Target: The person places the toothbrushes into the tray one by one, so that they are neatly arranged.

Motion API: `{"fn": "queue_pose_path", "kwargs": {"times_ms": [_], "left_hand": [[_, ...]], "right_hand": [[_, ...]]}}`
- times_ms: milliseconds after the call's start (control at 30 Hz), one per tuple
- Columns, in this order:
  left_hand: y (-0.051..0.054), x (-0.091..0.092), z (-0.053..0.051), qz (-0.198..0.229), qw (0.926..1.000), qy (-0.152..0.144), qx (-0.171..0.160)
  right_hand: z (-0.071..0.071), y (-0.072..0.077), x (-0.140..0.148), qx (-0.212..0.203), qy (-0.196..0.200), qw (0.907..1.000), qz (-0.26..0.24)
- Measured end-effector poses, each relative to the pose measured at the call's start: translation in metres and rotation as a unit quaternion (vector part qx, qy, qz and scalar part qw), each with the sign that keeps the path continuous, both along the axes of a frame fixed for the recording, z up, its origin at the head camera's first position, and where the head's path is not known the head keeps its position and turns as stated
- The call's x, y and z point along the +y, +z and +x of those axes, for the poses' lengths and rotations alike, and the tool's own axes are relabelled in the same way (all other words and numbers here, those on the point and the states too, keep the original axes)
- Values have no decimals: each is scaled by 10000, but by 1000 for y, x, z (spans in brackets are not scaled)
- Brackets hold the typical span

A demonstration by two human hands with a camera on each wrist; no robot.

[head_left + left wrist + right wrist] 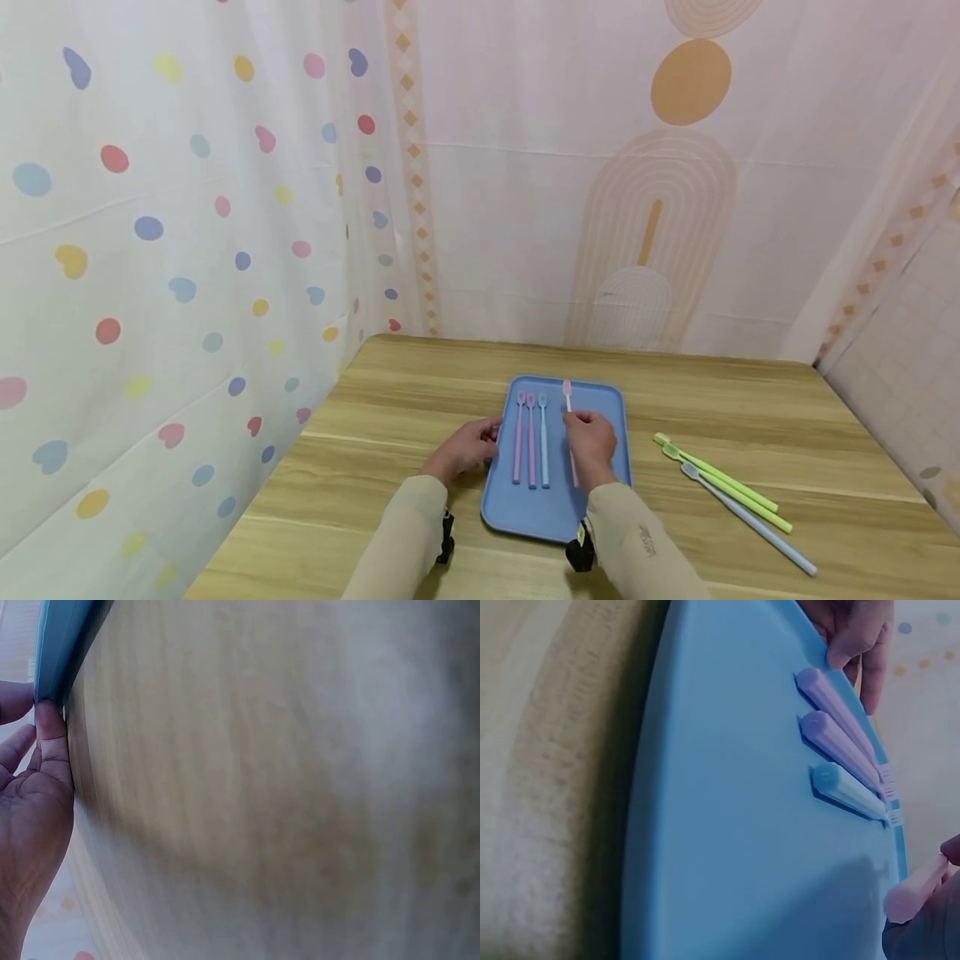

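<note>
A blue tray (525, 515) lies on the wooden table. My left hand (467, 447) grips its left rim; in the left wrist view, a thumb and finger pinch the tray edge (64, 645). Two purple toothbrushes (517, 446) and a light blue toothbrush (544, 450) lie side by side on the tray's left half, bristle heads toward the far end. To their right, my right hand (592, 448) pinches a pink toothbrush (567, 390) over the tray. The right wrist view shows the pink handle's end (907, 898) sticking out beside that hand's palm.
Right of the tray, two green toothbrushes (738, 492) and a blue toothbrush (757, 523) lie slantwise on the table (360, 467). A dotted curtain (187, 333) hangs at the left and a patterned pale curtain (510, 250) behind the table.
</note>
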State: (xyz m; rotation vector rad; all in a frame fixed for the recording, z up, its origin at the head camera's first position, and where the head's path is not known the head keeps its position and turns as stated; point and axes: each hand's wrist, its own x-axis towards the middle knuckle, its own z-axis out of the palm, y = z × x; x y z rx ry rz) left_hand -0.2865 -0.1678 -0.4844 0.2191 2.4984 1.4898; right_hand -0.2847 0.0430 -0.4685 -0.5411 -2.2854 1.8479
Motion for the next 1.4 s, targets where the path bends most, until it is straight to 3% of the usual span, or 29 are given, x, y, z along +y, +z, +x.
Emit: {"fn": "queue_pose_path", "kwargs": {"times_ms": [433, 1000, 1400], "left_hand": [[0, -1, 2, -5, 10000, -9, 31], [0, 0, 4, -147, 9998, -42, 156], [-2, 2, 5, -19, 10000, -48, 85]], "right_hand": [[0, -7, -12, -147, 215, 9994, 219], [-8, -13, -13, -69, 437, 9938, 1018], [-8, -15, -12, 298, 675, 9808, 1804]]}}
